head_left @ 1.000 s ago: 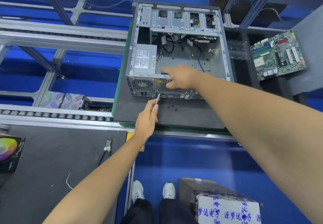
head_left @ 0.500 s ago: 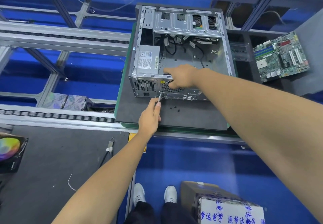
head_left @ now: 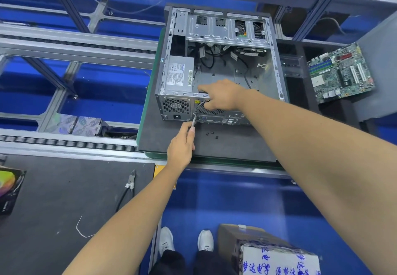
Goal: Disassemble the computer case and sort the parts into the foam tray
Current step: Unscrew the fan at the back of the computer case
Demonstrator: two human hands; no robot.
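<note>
I see the computer case (head_left: 219,66) lying open side up on a dark foam mat (head_left: 232,143) on the conveyor, its rear panel facing me. My right hand (head_left: 221,97) reaches over the near top edge of that rear panel, fingers curled down over the fan grille (head_left: 206,110) and gripping the rim. My left hand (head_left: 181,143) pinches a thin screwdriver (head_left: 194,121) between thumb and fingertips — its tip touches the rear panel just to the right of the power supply's vent, low on the panel.

The power supply (head_left: 178,77) sits in the near left corner of the case, label up. Loose black cables (head_left: 209,59) lie across the case floor toward the far side, under the metal drive cage (head_left: 225,30). Three small dark screws (head_left: 212,134) rest on the mat just near the case, to the right of my left hand.

To the right, well apart from the case, a green motherboard (head_left: 341,73) lies in the foam tray (head_left: 296,94). On the near left is the dark desk (head_left: 64,199) with a pair of cutters (head_left: 131,180) — and a colourful box (head_left: 8,189) at its left edge. Near my feet stands a cardboard box (head_left: 272,251) with blue writing.
</note>
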